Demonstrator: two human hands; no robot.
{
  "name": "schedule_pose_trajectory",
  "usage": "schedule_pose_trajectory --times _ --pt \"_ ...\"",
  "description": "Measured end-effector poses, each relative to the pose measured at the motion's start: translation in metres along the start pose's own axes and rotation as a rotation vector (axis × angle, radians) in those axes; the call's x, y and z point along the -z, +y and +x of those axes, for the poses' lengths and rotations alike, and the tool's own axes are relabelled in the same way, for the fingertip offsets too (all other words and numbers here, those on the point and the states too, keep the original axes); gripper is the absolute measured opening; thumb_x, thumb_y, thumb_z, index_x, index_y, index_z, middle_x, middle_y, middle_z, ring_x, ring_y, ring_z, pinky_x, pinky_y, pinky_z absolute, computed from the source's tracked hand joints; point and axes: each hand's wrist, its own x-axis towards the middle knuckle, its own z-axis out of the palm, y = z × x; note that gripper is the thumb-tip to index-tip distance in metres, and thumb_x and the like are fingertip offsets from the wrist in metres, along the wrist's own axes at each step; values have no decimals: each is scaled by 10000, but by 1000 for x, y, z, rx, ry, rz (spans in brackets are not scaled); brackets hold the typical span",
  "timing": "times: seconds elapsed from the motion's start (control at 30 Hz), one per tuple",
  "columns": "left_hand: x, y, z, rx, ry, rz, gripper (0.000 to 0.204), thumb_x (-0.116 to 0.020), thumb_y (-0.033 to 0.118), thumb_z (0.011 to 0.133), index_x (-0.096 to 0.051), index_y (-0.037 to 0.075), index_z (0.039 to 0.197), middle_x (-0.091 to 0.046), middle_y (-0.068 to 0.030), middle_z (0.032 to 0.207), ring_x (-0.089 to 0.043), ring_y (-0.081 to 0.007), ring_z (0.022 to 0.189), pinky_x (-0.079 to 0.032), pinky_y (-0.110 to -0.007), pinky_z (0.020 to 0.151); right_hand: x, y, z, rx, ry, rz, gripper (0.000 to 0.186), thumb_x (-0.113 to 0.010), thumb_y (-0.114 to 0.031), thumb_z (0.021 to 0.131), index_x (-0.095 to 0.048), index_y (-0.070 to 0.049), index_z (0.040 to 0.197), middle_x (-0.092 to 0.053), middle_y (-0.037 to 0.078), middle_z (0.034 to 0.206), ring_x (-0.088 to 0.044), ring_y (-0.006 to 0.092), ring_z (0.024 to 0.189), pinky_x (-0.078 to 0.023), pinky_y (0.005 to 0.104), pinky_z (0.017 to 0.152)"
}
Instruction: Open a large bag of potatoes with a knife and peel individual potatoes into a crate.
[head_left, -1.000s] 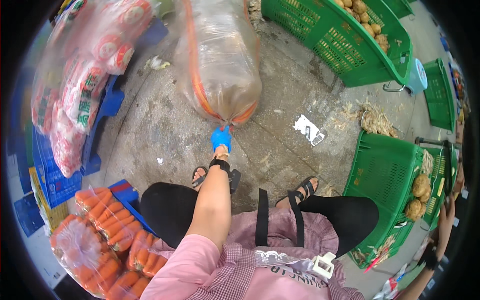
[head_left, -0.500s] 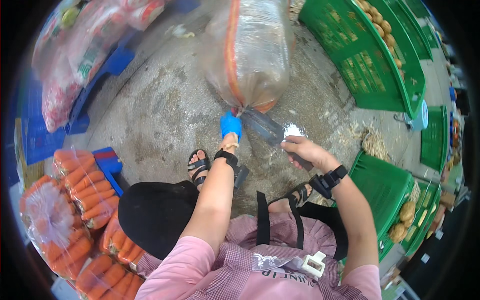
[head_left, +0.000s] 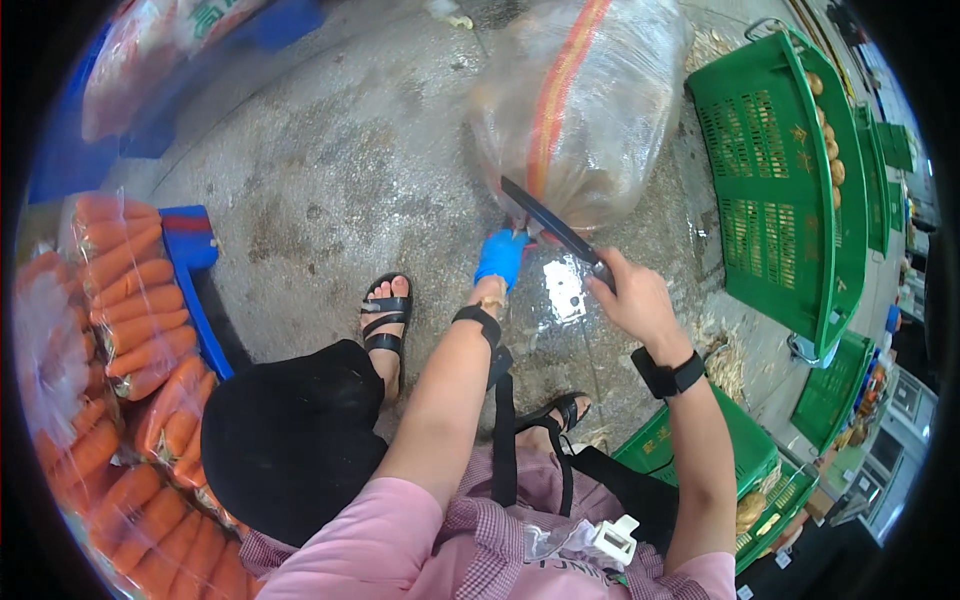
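Observation:
A large translucent plastic sack [head_left: 610, 110] with a red and yellow stripe lies on the wet floor ahead of me. My left hand [head_left: 500, 258], in a blue glove, is closed around the gathered neck of the sack at its near end. In my bare right hand [head_left: 632, 295] is the handle of a dark knife [head_left: 550, 220] with a long broad blade. The blade slants up and to the left across the sack's bunched end, just above my left hand. What fills the sack is blurred by the plastic.
Clear bags of carrots [head_left: 150, 330] are piled at my left beside a blue pallet edge [head_left: 195, 270]. Green crates [head_left: 760, 170], some with potatoes [head_left: 830, 140], stand along the right. A closed green bin [head_left: 700, 440] is near my right arm. My sandalled feet are on the floor.
The knife has swung from low beside the sack's neck to across it, its blade now sharp in view. My head view has shifted, so the sack appears farther right.

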Motion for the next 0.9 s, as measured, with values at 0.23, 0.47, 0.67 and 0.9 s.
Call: schedule_pose_trajectory --times 0.23,0.47,0.67,0.9 --pt "-17 6 -17 149 88 -301 394 -405 362 799 -558 4 859 -563 -205 815 -537 -334 760 -398 -388 635 -20 -4 21 10 -104 -399 228 -530 -245 733 -422 -74 838 -534 144 669 -554 302 561 -448 380 488" --pt "-25 -5 -14 162 93 -295 433 -342 400 819 -535 13 838 -541 -214 851 -497 -384 803 -385 -418 642 -48 -4 38 39 -96 -551 149 -484 -192 745 -427 -79 824 -539 139 641 -573 252 527 -464 323 433" --pt "-13 9 -18 222 -15 -281 435 -355 407 811 -535 10 816 -558 -194 752 -541 -329 709 -403 -395 622 -58 -18 51 43 -110 -698 89 -441 -126 754 -441 -82 832 -554 111 623 -584 207 532 -474 289 425" --pt "-8 10 -20 140 -127 -294 433 -366 425 805 -547 37 743 -539 -146 630 -541 -230 571 -408 -339 519 -61 -12 58 18 -150 -672 128 -437 -107 751 -446 -61 869 -563 106 637 -590 202 585 -487 295 470"
